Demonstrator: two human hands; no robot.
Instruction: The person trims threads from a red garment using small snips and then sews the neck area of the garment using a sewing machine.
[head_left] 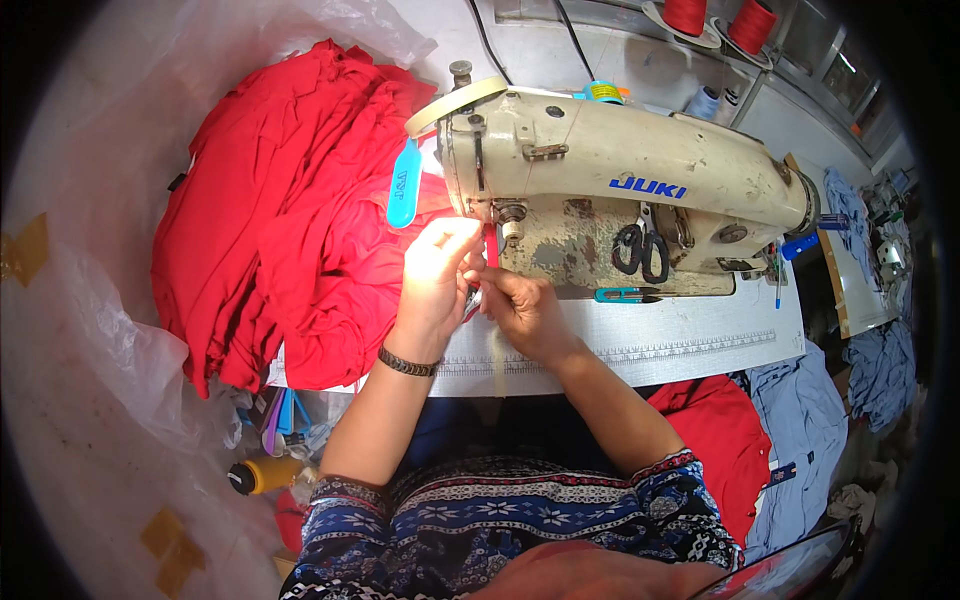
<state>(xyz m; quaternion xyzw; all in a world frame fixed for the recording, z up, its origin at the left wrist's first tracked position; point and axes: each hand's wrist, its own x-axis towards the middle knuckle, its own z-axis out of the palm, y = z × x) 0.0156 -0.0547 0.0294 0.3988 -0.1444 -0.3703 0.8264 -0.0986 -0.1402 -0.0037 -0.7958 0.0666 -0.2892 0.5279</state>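
Red cloth (250,200) lies heaped on the white table (700,318), left of a cream sewing machine (610,150), its lower folds reaching the table's front edge. The person's left hand (437,265), with a dark bracelet (407,363) at the wrist, is raised beside the needle end of the machine, thumb and fingers drawn together. The right hand (525,310) meets it there, its fingertips bunched close to the left ones. Whatever sits between them is too small to make out, so whether either hand grips something cannot be told. A narrow red strip (491,243) shows just behind the fingers. Black-handled scissors (643,240) rest under the machine's arm; turquoise snips (622,295) lie near the front edge of its base.
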